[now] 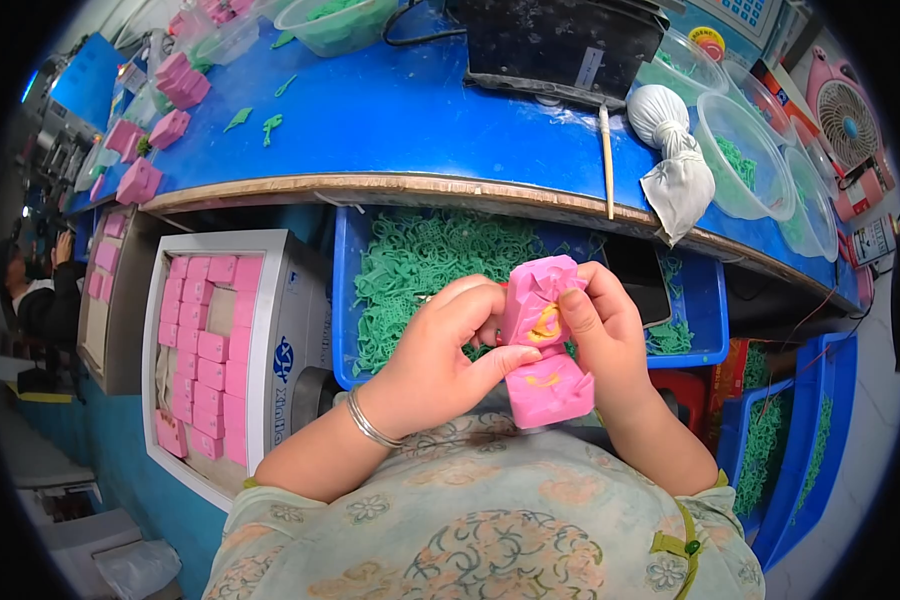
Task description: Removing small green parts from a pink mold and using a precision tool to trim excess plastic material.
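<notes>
A pink rubber mould (549, 401) is spread apart between my two hands above my lap, with yellow patches on its inner faces. My left hand (439, 345) grips its left side, the thumb lying across the fold between the two halves. On the upper right, my right hand (607, 330) pinches the rim with thumb and fingertips. Right behind the hands sits a blue plastic tray (343, 292) heaped with green wax-like pieces (435, 251). A dark flat device, apparently a phone (641, 281), rests at the tray's right part.
At left, a box (270, 345) holds rows of pink mould blocks (211, 375). The blue worktable (390, 112) bears a black machine (562, 45), a brush (607, 161), a tied white cloth pouch (667, 142) and clear bowls (765, 180). Further left, a person (45, 285) sits.
</notes>
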Demonstrator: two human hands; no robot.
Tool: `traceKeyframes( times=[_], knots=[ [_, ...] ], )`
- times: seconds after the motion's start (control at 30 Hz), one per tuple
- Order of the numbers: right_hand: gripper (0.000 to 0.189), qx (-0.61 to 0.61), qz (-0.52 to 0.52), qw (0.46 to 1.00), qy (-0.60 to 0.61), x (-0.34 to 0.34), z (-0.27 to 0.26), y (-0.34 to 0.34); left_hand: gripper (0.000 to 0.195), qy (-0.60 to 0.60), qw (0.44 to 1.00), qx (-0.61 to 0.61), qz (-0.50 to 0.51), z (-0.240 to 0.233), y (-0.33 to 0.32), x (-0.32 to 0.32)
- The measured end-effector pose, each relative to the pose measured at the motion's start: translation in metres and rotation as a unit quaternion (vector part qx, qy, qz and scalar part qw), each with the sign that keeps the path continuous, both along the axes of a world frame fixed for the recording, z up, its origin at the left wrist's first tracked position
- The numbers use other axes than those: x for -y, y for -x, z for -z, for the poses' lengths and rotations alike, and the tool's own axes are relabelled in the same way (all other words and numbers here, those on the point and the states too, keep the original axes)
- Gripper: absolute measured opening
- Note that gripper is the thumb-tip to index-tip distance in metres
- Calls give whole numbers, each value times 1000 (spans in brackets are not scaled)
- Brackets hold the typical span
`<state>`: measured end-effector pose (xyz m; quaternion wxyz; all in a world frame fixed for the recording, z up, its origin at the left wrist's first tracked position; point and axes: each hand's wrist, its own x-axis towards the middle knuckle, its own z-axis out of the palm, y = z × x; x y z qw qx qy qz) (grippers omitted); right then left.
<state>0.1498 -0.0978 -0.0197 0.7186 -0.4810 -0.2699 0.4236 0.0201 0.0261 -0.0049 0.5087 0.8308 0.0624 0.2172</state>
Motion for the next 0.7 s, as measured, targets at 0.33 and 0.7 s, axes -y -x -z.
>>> traceKeyframes(
  times=[0.33, 0.7],
  knots=[
    [41, -50, -101, 994, -2, 5, -12, -1, 26, 276, 960, 4, -47, 13, -1, 5],
    [18, 108, -25, 993, 25, 5, 2, 4, 42, 444, 895, 11, 49, 4, -4, 4]
  ],
)
